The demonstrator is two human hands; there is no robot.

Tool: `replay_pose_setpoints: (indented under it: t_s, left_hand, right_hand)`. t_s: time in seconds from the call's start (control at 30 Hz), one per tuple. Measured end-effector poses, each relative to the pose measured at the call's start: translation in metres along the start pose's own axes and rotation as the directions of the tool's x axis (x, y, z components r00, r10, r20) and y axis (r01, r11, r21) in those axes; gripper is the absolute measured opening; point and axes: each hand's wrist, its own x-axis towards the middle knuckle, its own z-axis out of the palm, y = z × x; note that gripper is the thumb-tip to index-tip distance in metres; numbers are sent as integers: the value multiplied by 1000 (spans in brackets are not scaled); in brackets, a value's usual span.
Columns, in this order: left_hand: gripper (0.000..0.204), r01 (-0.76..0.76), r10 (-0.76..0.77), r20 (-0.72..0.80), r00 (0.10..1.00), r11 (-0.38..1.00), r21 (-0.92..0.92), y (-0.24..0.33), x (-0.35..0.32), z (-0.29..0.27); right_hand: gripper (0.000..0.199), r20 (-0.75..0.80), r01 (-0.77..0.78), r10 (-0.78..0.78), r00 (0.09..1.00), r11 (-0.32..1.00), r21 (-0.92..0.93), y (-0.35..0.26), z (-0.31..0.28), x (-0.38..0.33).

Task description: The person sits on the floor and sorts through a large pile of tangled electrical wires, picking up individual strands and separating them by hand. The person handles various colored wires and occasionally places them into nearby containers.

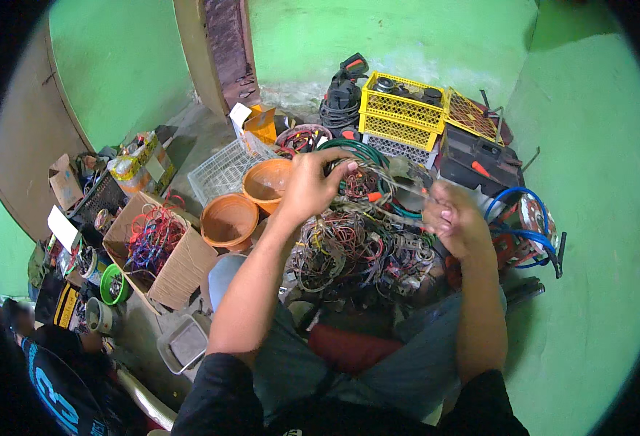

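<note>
A thin greyish cable (387, 174) is stretched between my two hands, above a big tangled heap of wires (349, 251). My left hand (316, 182) has its thumb and fingers closed round the cable's coiled part. To the right, my right hand (454, 221) pinches the other stretch of the cable; motion smears its fingers a little. Just behind the hands lies a coil of dark green hose or cable (360, 149). Some of the heap is hidden by my hands and forearms.
Two orange pots (229, 221) and a cardboard box of wires (167, 254) stand left. Yellow crates (400, 109), a black tool case (480, 160) and a blue hose (534, 236) are at the right. Another person (66, 363) sits at the lower left.
</note>
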Motion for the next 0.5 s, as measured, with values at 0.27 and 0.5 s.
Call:
replay_pose_setpoints:
  t_s: [0.27,0.5]
  left_hand:
    - [25,-83,83,-33,996,996,17,-18,10,-23]
    - [19,-113,127,-129,983,987,112,-47,23,-13]
  right_hand:
    - [28,8,-160,161,987,986,-51,-23,41,-14]
    - [28,225,207,-178,958,-115,-972,9,37,37]
